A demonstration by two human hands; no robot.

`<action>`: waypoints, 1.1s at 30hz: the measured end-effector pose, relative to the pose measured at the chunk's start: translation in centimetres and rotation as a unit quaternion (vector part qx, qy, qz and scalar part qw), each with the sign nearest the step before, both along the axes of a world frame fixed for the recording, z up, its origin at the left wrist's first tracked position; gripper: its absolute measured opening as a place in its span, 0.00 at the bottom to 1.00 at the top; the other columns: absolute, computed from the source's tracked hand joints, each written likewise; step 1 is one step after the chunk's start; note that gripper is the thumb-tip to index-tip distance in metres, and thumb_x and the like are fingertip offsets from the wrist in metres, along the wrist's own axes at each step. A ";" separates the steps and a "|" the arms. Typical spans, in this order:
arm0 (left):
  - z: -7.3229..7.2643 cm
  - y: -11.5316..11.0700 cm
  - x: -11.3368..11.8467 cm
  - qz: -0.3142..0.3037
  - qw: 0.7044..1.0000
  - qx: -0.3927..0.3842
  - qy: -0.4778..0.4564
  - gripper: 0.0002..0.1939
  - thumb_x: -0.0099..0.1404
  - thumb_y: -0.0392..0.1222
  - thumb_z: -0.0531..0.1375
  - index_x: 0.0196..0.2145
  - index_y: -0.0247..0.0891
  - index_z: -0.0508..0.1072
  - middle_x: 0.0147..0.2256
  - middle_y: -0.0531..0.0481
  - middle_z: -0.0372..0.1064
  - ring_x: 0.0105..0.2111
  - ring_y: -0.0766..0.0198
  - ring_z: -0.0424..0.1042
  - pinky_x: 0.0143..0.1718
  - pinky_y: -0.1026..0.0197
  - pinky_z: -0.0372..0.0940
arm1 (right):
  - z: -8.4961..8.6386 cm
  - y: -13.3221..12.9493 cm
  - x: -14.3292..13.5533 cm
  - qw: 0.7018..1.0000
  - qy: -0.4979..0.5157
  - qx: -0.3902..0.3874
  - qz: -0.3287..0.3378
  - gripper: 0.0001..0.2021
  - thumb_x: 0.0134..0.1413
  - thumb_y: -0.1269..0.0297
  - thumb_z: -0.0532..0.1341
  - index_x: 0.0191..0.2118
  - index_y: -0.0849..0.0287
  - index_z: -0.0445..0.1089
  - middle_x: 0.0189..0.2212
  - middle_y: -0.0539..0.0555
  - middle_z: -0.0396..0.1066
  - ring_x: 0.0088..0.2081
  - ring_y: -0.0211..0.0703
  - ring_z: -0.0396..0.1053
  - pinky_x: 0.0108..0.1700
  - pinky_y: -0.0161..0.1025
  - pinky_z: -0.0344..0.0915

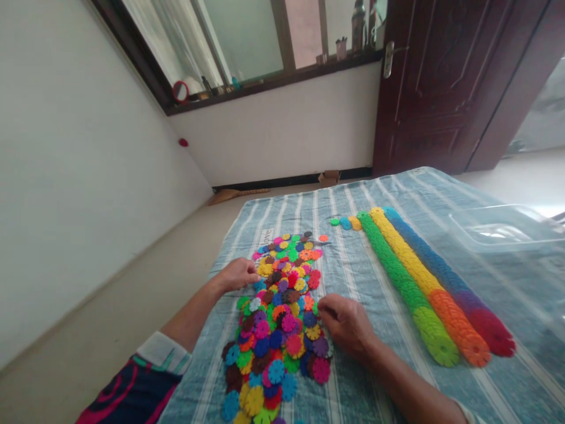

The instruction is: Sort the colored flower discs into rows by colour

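Observation:
A long heap of colourful notched plastic discs [276, 338] lies on the striped bedspread [353, 271]. At the heap's upper left edge is my left hand [238, 274], its fingers pinched together beside a blue disc [259, 285]; whatever is between the fingertips is hidden. My right hand [346, 321] is at the heap's right side, with thumb and fingers closed on a green disc [315, 307]. To the right lie three long rows of overlapping discs: a green row [397, 282], a yellow-to-orange row [410, 262] and a blue-to-red row [435, 265].
Beyond the rows' far end lie a few loose discs [345, 223]. A clear plastic container [507, 229] stands at the right. Past the bed are a white wall [291, 135], a windowsill with small items, a dark red door [441, 82] and a broom [233, 194] on the floor.

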State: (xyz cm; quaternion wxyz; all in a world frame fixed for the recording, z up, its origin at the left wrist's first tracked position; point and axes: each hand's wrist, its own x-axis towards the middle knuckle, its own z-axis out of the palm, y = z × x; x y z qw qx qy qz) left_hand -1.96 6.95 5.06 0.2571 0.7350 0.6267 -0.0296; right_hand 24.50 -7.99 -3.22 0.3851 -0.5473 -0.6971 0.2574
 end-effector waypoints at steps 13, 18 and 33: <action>-0.9 -1.5 0.1 0.065 0.992 -0.041 -0.103 0.12 0.38 0.45 0.61 0.22 0.36 0.67 0.17 0.57 0.62 0.18 0.69 0.59 0.20 0.67 0.52 | -0.1 0.1 0.0 1.000 -0.004 -0.003 0.001 0.08 0.52 0.71 0.56 0.26 0.58 0.69 0.23 0.48 0.68 0.26 0.34 0.63 0.29 0.31 0.50; -0.4 -2.0 0.6 0.090 0.987 -0.062 -0.120 0.15 0.37 0.46 0.62 0.23 0.35 0.68 0.17 0.57 0.61 0.18 0.70 0.58 0.20 0.67 0.52 | 0.1 0.1 0.0 1.000 -0.007 -0.007 -0.004 0.08 0.52 0.71 0.56 0.27 0.58 0.70 0.24 0.48 0.69 0.27 0.34 0.63 0.29 0.31 0.50; 2.1 2.6 4.9 0.061 0.972 -0.031 -0.225 0.09 0.44 0.39 0.63 0.26 0.34 0.71 0.17 0.55 0.65 0.18 0.70 0.63 0.21 0.66 0.60 | 0.6 0.1 0.0 1.000 -0.007 -0.003 -0.003 0.08 0.51 0.72 0.56 0.27 0.57 0.71 0.23 0.48 0.69 0.26 0.35 0.61 0.29 0.32 0.49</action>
